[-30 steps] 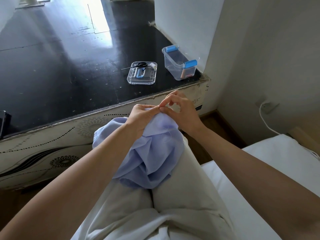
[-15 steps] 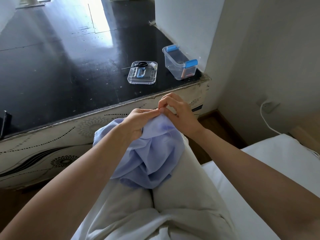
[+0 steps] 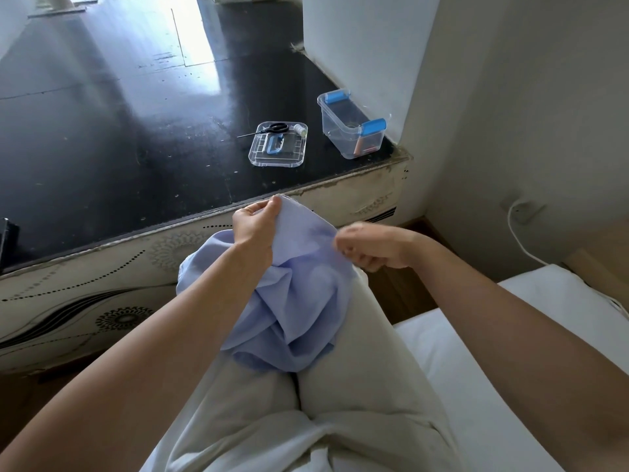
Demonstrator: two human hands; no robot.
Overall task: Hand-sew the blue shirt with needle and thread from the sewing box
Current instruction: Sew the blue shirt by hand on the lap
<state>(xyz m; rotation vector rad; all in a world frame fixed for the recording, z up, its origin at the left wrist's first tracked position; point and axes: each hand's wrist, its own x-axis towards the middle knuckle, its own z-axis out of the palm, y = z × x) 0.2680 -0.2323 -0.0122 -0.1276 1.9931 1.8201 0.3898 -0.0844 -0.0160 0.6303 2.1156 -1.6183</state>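
- My left hand (image 3: 253,229) keeps pinching the top fold of the blue shirt (image 3: 299,301), which lies bunched on my lap.
- My right hand (image 3: 371,247) has left the fold and pulled off to 3 o'clock, fingers curled; it is blurred, so I cannot tell whether it grips a needle.
- The sewing box (image 3: 340,144) and its lid (image 3: 296,153) with scissors (image 3: 272,128) sit unmoved at 12 to 1 o'clock.
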